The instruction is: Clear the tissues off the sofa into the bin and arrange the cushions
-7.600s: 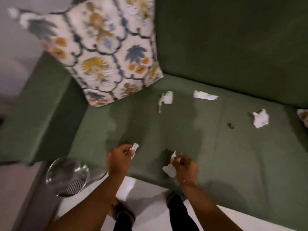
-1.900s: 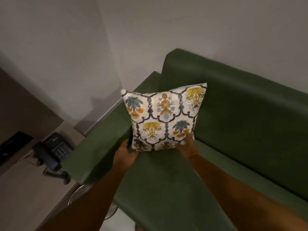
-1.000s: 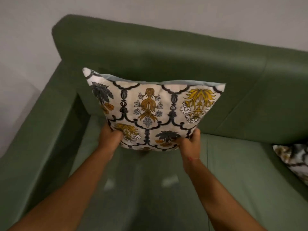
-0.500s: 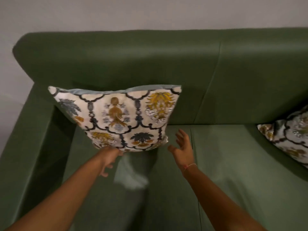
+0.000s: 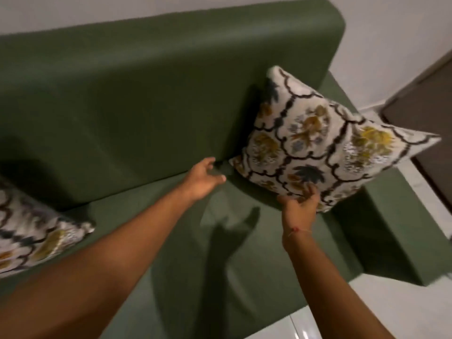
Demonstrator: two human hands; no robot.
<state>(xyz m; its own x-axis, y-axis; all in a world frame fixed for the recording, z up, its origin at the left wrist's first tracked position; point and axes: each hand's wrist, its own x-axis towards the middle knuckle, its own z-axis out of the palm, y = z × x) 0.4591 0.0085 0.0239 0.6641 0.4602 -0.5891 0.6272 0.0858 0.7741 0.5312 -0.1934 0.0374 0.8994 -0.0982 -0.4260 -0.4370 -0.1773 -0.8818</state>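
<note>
A floral patterned cushion [image 5: 318, 143] leans tilted in the right corner of the green sofa [image 5: 122, 94], against the backrest and over the right armrest [image 5: 391, 228]. My right hand [image 5: 299, 204] grips its lower edge, fingers on the front face. My left hand [image 5: 204, 179] hovers open just left of the cushion's lower left corner, apart from it. A second matching cushion [image 5: 31, 236] lies at the left edge of the view on the seat. No tissue shows on the seat [image 5: 195, 253]. The bin is out of view.
White floor [image 5: 367, 309] runs along the sofa's front and right side. A dark brown piece of furniture [image 5: 428, 106] stands beyond the right armrest, against the pale wall.
Both hands let go of the left cushion, which stays at the sofa's left end. The view swung right, and my right hand took hold of the right cushion's lower edge.
</note>
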